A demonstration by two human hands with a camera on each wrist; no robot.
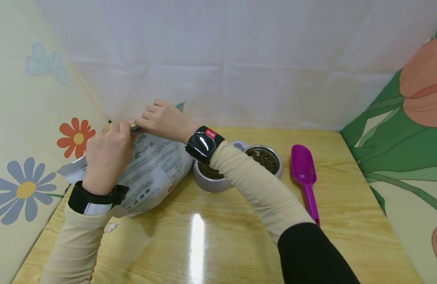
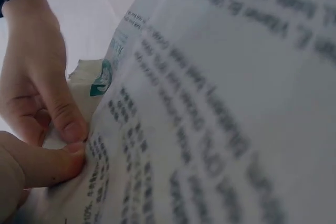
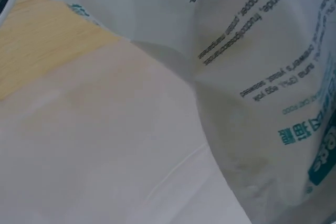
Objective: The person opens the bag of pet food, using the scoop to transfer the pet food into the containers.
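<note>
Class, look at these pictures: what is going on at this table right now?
A person has both hands at the top edge of a printed white bag that lies on a wooden table. The left hand and the right hand pinch the edge close together. Beside the bag stand two metal bowls filled with brown pellets, and a purple scoop lies to their right, untouched.

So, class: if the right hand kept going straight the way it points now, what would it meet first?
Most likely the left hand, since the right hand points left along the top of the bag; depth is uncertain.
</note>
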